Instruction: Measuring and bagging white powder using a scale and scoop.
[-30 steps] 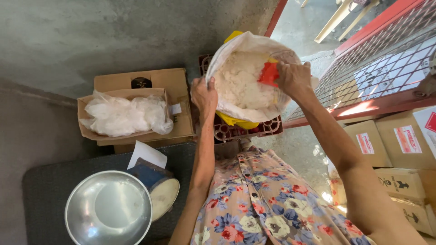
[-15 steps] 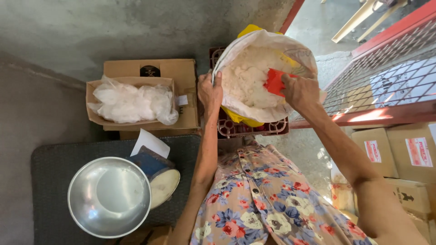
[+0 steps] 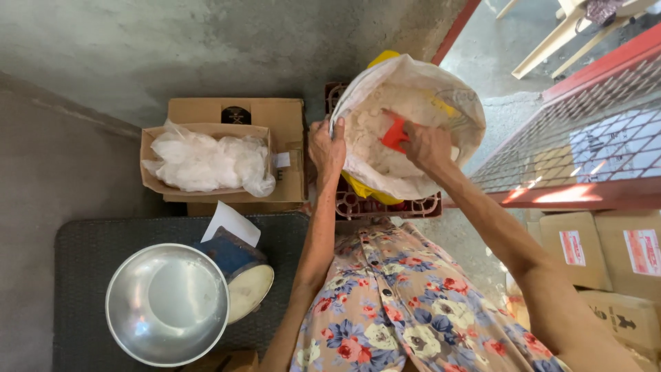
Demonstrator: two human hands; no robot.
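Note:
A big white sack (image 3: pixel 460 117) stands open on a dark red plastic crate (image 3: pixel 385 205), filled with a pale powdery or grainy stuff (image 3: pixel 372 138). My left hand (image 3: pixel 326 146) grips the sack's near rim and holds it open. My right hand (image 3: pixel 425 146) is down inside the sack, closed on a red plastic scoop (image 3: pixel 395 135) that is pushed into the pale contents. A yellow bag (image 3: pixel 363 190) shows beneath the sack.
A shiny metal bowl (image 3: pixel 167 303) sits on a weighing scale (image 3: pixel 242 275) on a dark mat (image 3: pixel 82 241) at lower left. A cardboard box of clear plastic bags (image 3: pixel 206 162) stands by the grey wall. More cardboard boxes (image 3: pixel 606 248) and a red mesh gate (image 3: pixel 585 145) are on the right.
My right hand with the red scoop has gone lower and leftward, deeper into the sack. The view has shifted a little; my left hand keeps its grip on the rim.

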